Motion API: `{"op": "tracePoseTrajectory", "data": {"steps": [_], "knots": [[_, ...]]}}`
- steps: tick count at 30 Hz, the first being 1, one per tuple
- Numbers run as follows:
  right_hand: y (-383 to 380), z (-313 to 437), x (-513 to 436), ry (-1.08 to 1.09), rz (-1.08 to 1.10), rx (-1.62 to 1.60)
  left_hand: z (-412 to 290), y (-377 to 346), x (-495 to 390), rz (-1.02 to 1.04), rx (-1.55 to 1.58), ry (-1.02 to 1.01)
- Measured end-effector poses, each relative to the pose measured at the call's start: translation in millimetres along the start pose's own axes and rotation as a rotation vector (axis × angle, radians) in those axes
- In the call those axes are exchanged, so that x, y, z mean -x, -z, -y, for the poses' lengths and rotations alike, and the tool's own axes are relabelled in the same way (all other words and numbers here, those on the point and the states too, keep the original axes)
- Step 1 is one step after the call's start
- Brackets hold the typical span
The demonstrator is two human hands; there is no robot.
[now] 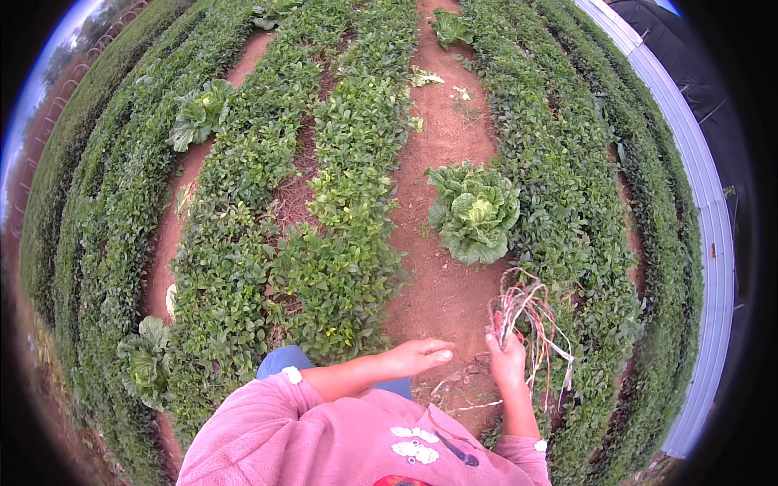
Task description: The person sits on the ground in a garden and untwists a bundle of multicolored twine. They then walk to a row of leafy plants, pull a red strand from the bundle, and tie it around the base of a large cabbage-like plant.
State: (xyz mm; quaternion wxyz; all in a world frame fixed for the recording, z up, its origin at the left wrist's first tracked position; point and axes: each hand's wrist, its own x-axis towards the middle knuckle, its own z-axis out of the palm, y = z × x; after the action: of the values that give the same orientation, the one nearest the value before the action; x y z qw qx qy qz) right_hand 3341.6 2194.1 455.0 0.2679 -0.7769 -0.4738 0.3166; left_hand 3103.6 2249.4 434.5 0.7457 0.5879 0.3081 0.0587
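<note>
My right hand (pixel 506 359) grips a bundle of thin ties or strings (pixel 524 304), white, red and dark, whose loose ends loop up and hang over the right side. My left hand (pixel 419 357) reaches across in front of my body with nothing in it, its fingers pointing right and its thumb apart from them. The two hands do not touch. Ahead of them a leafy head of Chinese cabbage (pixel 475 212) grows on the reddish soil path (pixel 425 297). Some pale strands (pixel 480 406) lie or hang low near my right forearm.
Dense rows of low green plants (pixel 340 267) flank the path. More cabbages stand at the upper left (pixel 203 112), lower left (pixel 146 358) and farther up the path (pixel 451 28). Cut leaves (pixel 425 77) lie on the soil. A pale corrugated barrier (pixel 717 255) borders the right side.
</note>
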Motion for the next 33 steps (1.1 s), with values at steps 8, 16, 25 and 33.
{"op": "tracePoseTrajectory", "data": {"steps": [8,16,25,33], "knots": [[-21.9,82.0,-7.5,0.355,0.338,0.490,-52.8,-28.8,-38.0,-0.378,0.798,0.075],[1.6,117.2,-52.9,0.676,0.237,0.015,-76.6,37.9,-53.1,-0.681,1.126,-0.351],[61.4,79.6,-174.7,0.216,-0.002,0.073,-116.3,197.7,8.6,-1.103,1.073,-0.583],[105.1,48.1,-349.2,0.274,-0.014,0.698,-204.0,392.0,101.7,-1.562,0.698,-1.006]]}}
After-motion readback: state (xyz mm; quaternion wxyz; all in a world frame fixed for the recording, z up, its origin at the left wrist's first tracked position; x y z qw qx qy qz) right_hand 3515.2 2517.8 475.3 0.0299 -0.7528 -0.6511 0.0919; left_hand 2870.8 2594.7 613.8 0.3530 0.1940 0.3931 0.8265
